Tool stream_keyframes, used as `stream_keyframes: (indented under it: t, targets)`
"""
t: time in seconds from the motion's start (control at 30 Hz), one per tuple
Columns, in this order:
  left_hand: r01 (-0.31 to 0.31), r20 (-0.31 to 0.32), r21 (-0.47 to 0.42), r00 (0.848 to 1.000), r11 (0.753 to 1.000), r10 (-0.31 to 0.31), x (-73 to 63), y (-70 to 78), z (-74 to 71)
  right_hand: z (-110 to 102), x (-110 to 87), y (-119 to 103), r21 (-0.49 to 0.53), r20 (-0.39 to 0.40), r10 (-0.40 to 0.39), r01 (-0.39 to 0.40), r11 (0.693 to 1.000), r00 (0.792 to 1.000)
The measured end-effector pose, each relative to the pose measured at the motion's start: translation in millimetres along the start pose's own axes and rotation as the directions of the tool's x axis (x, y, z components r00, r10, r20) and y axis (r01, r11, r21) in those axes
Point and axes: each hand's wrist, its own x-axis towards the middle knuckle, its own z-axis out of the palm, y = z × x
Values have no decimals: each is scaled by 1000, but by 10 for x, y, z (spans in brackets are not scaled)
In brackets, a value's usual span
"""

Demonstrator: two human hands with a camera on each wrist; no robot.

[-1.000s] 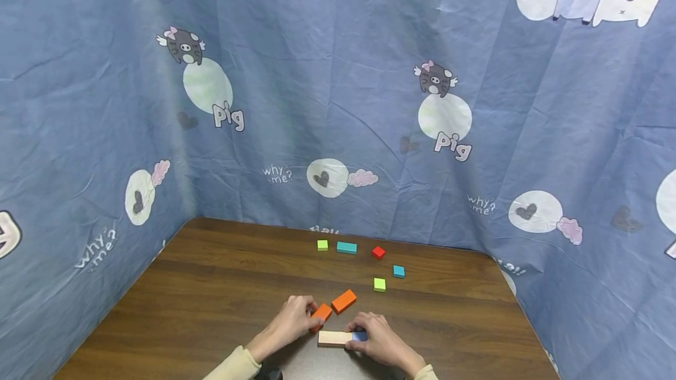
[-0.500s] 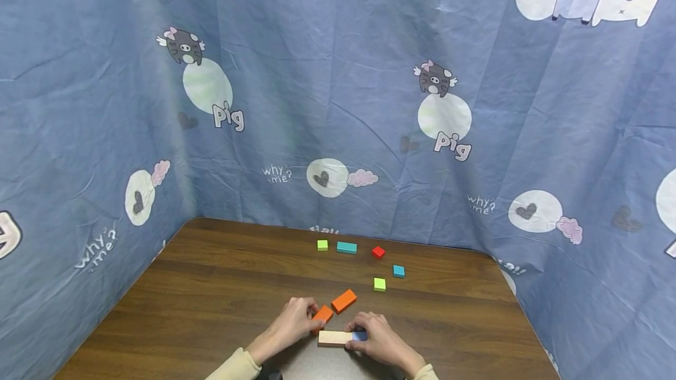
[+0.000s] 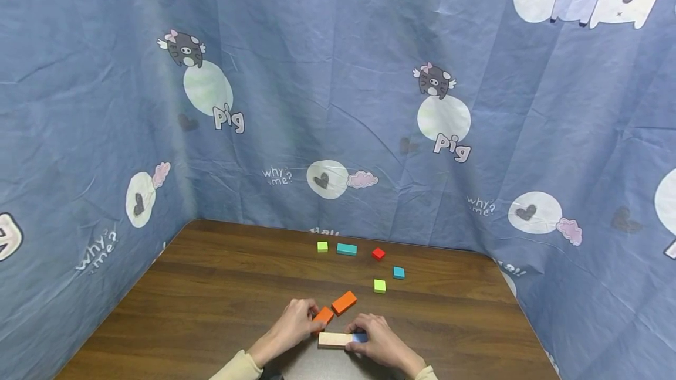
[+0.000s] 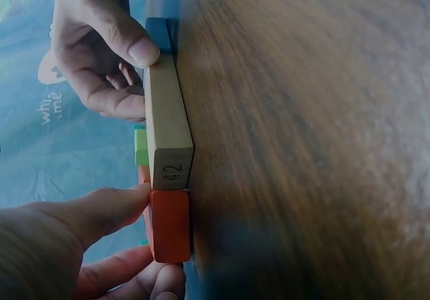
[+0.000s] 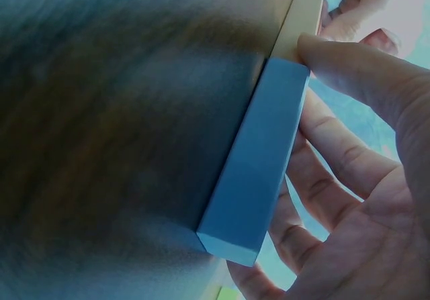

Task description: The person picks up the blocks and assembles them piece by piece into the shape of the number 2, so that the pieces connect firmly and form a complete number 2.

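My left hand (image 3: pixel 296 322) pinches an orange block (image 3: pixel 323 315) between thumb and fingers on the table. In the left wrist view that orange block (image 4: pixel 171 226) lies right at the end of a natural wood block (image 4: pixel 168 109), which bears the mark 42. My right hand (image 3: pixel 377 340) holds the wood block (image 3: pixel 334 340) near its right end, thumb on the near side and fingers on the far side. A blue block (image 5: pixel 255 159) lies end to end with the wood block, in line with it, partly under my right hand in the head view.
A second orange block (image 3: pixel 344 302) lies just beyond the held one. Farther back are lime green blocks (image 3: pixel 379 286), a teal block (image 3: pixel 347 249), a red block (image 3: pixel 378 254) and a small blue block (image 3: pixel 398 273). A patterned blue curtain (image 3: pixel 327 104) hangs behind the brown table (image 3: pixel 211 274).
My left hand and the orange block in it have shifted slightly to the right, toward the wood block. My right hand keeps its grip in the same place.
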Motion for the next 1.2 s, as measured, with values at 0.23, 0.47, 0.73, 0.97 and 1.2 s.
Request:
stream_keyframes:
  t: [0.23,0.47,0.73,0.97,1.2]
  targets:
    - [18,-9,-3,1000,1000,-18,-8,-3,30,-7,6,-16,-2,23,32,-32,999,999]
    - [40,-9,-12,999,999,-40,-17,2,33,-8,9,-15,5,51,56,-56,998,997]
    - [40,-7,-9,999,999,-40,-13,-9,35,-24,2,-7,151,41,30,-36,988,999]
    - [29,4,-35,1000,999,-29,-13,-24,29,-107,13,76,326,70,75,-94,941,995]
    - [31,5,-45,1000,999,-31,-19,-34,26,-223,-10,218,381,41,121,-127,916,992]
